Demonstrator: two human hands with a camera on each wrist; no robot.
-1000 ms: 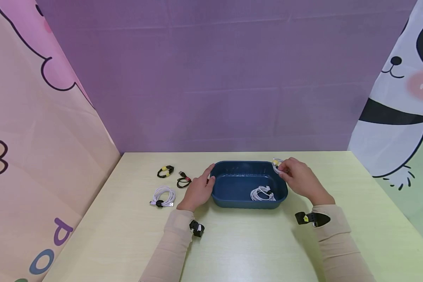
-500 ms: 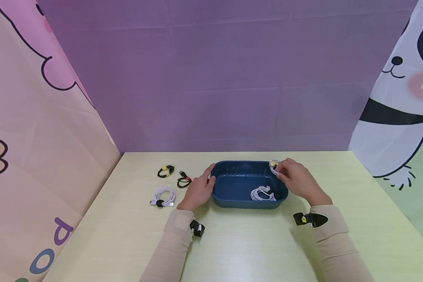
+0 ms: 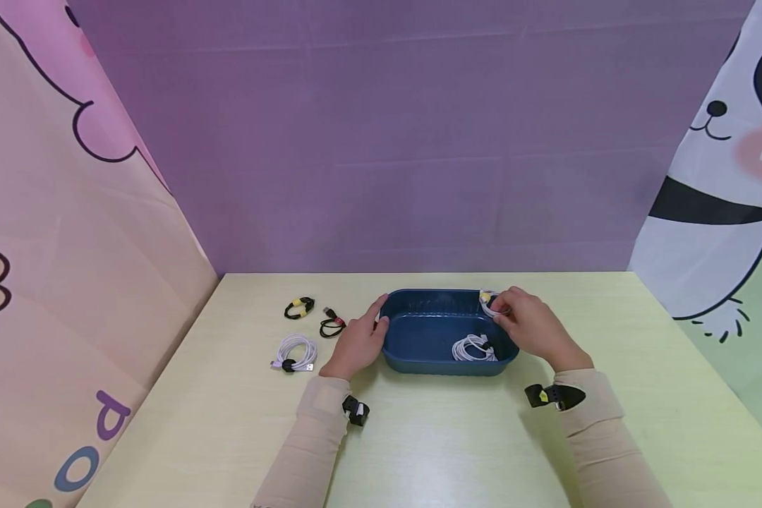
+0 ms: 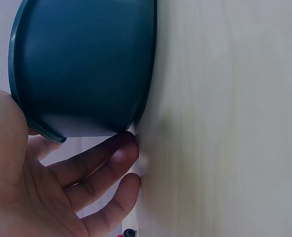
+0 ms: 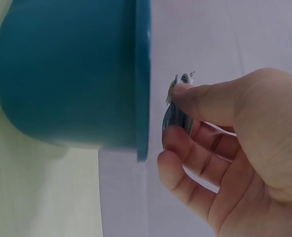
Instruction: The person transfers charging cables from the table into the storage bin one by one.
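The grip of the right hand [image 3: 536, 324] is closed to a pinch: the thumb and the fingers hold between them a small coil of thin white cable with a yellow band [image 3: 485, 301]. This coil is at the far right corner of a dark blue, rounded rectangular container [image 3: 444, 367], and in the right wrist view it is above the rim, with a small gap. Below this grip and nearer to the person, inside the container, a second coil of white cable [image 3: 468, 348] lies at the front right part. The left hand [image 3: 358, 342] is at the container's opposite end, its fingers half spread and softly bent, touching the rim and the outer wall. Just left of this hand, on the pale wood-grain worktop [image 3: 432, 451], is a black cable with a red tie [image 3: 332, 325]. Further left are a small ring of black cable with yellow bands [image 3: 299, 307] and, nearer to the person, a large coil of white cable with a black tie [image 3: 294, 351].
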